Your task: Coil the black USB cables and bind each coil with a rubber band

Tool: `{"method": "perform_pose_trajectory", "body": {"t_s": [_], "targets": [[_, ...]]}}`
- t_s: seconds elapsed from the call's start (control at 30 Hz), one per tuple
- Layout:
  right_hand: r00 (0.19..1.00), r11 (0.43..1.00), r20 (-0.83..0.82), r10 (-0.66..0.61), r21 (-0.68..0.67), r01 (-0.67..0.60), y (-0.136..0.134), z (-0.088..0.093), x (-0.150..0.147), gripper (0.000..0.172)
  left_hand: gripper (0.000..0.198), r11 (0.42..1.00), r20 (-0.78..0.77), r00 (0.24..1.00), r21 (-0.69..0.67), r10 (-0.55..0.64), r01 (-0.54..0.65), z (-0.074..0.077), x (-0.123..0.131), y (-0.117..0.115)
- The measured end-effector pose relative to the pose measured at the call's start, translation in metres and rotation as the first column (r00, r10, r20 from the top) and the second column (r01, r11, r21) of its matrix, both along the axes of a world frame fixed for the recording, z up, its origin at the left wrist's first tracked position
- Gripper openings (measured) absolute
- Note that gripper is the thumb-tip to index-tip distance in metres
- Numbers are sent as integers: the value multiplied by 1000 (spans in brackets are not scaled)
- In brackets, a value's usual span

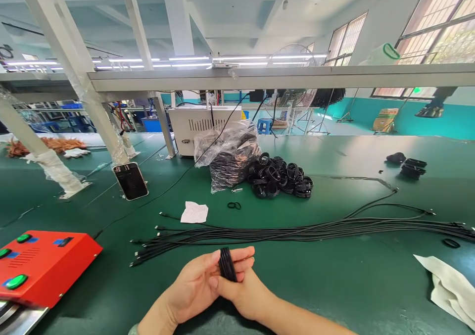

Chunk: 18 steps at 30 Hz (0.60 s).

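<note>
A small, tightly wound coil of black cable (227,264) is held upright between my two hands, low in the middle of the view. My left hand (196,283) closes on it from the left, thumb against the near side and fingers behind. From the right, my right hand (247,291) wraps the coil's lower part, its thumb pointing left. Some fingertips are hidden behind the coil and the other hand. Just beyond my hands, a bundle of straight black cables (267,234) with metal plugs at the ends stretches across the green table (315,285).
Several coiled cables (280,176) are heaped beside a clear plastic bag (233,162). Two small black rings (234,205) and a white paper scrap (194,212) lie nearer. A red machine (48,265) with green buttons stands left; a phone (130,181) leans on a post.
</note>
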State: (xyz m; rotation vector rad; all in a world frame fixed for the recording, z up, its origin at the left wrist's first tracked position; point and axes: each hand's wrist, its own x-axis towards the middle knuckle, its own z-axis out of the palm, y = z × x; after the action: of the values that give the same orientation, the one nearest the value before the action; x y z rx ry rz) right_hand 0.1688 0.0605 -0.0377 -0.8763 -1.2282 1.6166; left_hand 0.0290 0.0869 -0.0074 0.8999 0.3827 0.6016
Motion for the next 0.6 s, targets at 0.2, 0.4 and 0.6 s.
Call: {"method": "perform_pose_trajectory", "body": {"t_s": [0.2, 0.4, 0.6], "targets": [[1000, 998, -16, 0, 67, 1, 8, -6, -2, 37, 36, 981, -229, 969, 190, 90, -46, 8, -6, 0], [979, 967, 18, -201, 165, 196, 14, -8, -4, 26, 34, 882, -438, 817, 439, 375, -169, 16, -15, 8], [914, 946, 278, -296, 217, 240, 15, -13, -12, 20, 57, 685, -256, 700, 581, 666, -439, -4, 6, -5]]}}
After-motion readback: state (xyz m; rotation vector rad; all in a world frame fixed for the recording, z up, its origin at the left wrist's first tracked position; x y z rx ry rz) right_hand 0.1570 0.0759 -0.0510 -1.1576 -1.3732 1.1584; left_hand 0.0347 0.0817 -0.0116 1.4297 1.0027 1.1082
